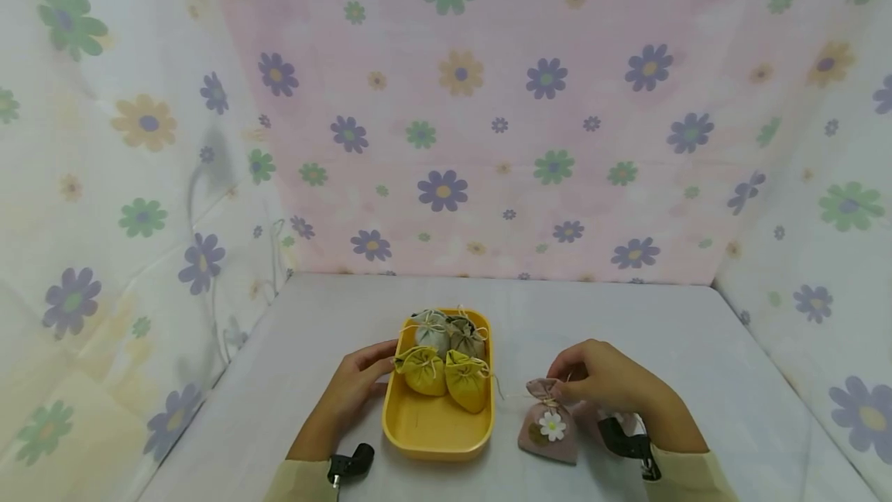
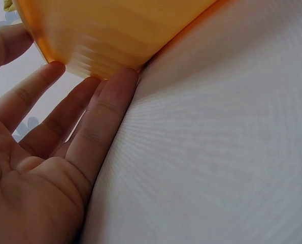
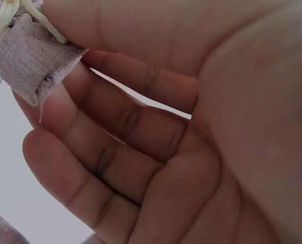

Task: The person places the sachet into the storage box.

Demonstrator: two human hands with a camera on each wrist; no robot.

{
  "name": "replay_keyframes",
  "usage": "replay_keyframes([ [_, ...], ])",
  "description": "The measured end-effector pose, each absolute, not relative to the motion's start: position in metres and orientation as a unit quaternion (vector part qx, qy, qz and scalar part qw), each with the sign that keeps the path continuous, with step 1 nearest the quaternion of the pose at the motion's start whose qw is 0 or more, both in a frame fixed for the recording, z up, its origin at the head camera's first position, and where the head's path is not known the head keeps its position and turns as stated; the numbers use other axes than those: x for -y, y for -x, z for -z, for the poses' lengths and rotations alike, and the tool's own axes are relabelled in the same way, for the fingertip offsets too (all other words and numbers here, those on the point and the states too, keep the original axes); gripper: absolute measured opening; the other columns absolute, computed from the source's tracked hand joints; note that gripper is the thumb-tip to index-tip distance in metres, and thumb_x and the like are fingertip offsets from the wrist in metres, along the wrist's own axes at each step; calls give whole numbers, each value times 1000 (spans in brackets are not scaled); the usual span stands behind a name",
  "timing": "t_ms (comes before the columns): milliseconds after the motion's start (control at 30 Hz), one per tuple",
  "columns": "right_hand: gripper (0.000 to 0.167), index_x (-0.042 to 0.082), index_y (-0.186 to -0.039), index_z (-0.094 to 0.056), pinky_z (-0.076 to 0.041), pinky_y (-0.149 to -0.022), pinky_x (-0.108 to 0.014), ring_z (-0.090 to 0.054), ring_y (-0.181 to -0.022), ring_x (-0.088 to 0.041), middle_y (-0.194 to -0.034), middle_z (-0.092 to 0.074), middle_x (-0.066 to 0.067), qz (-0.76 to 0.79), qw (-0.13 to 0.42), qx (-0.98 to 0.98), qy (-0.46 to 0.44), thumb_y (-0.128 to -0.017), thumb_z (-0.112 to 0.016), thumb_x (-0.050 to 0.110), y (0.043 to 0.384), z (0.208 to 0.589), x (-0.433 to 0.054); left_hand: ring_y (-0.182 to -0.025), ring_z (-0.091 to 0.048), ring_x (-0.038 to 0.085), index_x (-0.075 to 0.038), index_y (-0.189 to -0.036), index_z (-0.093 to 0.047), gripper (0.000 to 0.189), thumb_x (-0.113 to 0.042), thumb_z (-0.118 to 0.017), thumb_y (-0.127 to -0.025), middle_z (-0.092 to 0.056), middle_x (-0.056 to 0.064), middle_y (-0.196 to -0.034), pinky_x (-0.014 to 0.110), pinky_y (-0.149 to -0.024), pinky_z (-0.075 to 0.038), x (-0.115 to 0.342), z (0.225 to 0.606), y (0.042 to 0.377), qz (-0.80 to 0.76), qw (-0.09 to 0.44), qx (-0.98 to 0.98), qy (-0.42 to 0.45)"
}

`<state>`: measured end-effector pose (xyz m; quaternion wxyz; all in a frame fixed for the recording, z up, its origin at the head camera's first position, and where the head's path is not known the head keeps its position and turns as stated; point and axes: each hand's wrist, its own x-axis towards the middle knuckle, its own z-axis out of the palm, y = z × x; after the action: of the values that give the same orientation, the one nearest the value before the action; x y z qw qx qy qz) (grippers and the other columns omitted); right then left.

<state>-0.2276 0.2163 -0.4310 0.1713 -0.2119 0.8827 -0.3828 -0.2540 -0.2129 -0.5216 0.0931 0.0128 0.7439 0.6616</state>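
Note:
A yellow plastic tray (image 1: 439,440) stands on the table with small drawstring pouches in its far half: two yellow pouches (image 1: 423,372), a pale grey pouch (image 1: 432,331) and a brown pouch (image 1: 465,338). Along the tray's left side, my left hand (image 1: 358,382) touches the outer wall with extended fingers (image 2: 105,109). To the right of the tray, my right hand (image 1: 606,382) pinches the gathered top of a dusty-pink drawstring pouch (image 1: 550,432) between thumb and fingers. That pouch bears a white flower. In the right wrist view its frayed cloth top (image 3: 34,61) and cord show at the thumb.
More pink cloth (image 1: 592,417) lies under my right hand, mostly hidden by it. The white table (image 1: 599,300) ends at flower-printed curtains (image 1: 446,130) at the back and on both sides.

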Motion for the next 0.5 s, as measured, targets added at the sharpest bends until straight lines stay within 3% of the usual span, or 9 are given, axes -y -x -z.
replay_keyframes([
  [500,4,21,-93,-76,-57,-69,-28,-66,-81,-17,-90,-73,6,379,164,-883,224,-93,-77,25,224,427,-211,-129,-63,22,-26,-136,-68,45,-41,-73,-95,-62,-2,-146,37,-96,-61,214,524,254,-659,86,-747,-23],
])
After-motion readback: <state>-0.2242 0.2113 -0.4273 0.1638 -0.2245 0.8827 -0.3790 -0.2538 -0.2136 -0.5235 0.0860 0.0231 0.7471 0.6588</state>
